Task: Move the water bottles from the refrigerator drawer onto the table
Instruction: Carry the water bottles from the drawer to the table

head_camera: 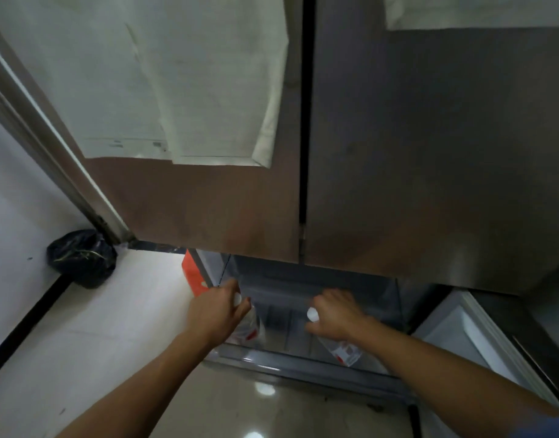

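The left hand (219, 311) is curled round the neck of one water bottle (251, 331), just under its white cap (237, 299). The right hand (338, 314) grips the second bottle (343, 350) the same way, its cap (313, 314) showing beside the thumb. The picture is blurred, so I cannot tell how many fingers wrap each neck.

Both bottles hang tilted inside the open drawer (287, 363), one at the drawer's left side and one at its right, bodies low and caps up. I cannot tell whether their bases rest on the drawer bottom. No other bottle shows in the drawer.

The step in hand looks like lifting both out. To do it well, keep a firm hold below the cap ridge, since a chilled bottle may be slippery. Raise each one straight up until its base clears the drawer's front rim, and keep clear of the closed refrigerator doors (429, 153) right above the drawer. The counter is out of view, so a turn away comes next.

Left of the drawer stand an orange box (192, 276) and, farther off, a black bag (82, 257) on the floor (98, 343). A pale cloth (208, 90) hangs on the door above the drawer.
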Tool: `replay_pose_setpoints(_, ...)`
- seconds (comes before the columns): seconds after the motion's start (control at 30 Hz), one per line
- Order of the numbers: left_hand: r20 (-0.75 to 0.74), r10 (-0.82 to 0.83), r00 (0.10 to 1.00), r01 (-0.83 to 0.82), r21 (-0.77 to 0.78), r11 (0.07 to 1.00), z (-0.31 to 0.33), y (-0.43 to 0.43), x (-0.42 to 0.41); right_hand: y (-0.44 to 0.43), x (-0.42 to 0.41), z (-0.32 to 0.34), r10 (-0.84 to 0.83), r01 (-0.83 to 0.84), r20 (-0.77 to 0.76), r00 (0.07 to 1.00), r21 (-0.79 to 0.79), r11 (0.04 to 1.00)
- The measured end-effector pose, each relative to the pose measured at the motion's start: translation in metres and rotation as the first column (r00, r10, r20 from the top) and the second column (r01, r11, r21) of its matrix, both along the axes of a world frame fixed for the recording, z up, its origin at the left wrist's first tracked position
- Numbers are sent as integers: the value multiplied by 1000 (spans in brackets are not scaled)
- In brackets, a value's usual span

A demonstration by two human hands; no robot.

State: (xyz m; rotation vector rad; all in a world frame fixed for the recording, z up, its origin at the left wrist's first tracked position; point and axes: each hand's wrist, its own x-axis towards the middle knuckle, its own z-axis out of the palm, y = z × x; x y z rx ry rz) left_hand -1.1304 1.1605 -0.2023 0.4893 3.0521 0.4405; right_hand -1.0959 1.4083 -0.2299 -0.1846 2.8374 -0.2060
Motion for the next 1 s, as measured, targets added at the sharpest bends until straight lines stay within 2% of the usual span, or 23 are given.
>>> replay_pose_setpoints(0.1,-74,-5,997,8,35,999,4,8,9,17,27,8,9,-12,-145,989,-23,1000)
replay_pose_setpoints(0.2,-147,45,988,-33,83,996,19,12,20,27,47,11,-37,-11,-337,941,-140,990)
replay_pose_setpoints(0.27,-206,89,974,-66,115,991,35,12,27,26,55,21,-94,-18,-485,869,-221,975)
replay_pose_setpoints(0.37,-330,150,932,-111,135,985,64,-1,39,12,57,54,-149,-56,-631,762,-293,954)
replay_pose_setpoints(0.5,-434,270,860,-185,228,956,102,-35,61,-20,52,105,-118,-193,-760,639,-307,932)
replay_pose_setpoints(0.6,-464,369,806,-258,286,923,124,-79,89,-59,56,138,-74,-275,-809,583,-282,919)
replay_pose_setpoints(0.73,-491,479,727,-385,286,877,138,-160,153,-136,77,165,11,-369,-842,539,-225,902)
replay_pose_setpoints(0.83,-467,551,692,-483,267,834,139,-226,224,-211,106,170,110,-405,-786,609,-188,895)
replay_pose_setpoints(0.93,-413,619,668,-594,206,778,130,-296,307,-297,146,159,249,-470,-668,702,-171,866)
replay_pose_setpoints(1.0,-388,664,639,-678,124,725,122,-338,363,-354,175,145,340,-534,-616,711,-158,831)
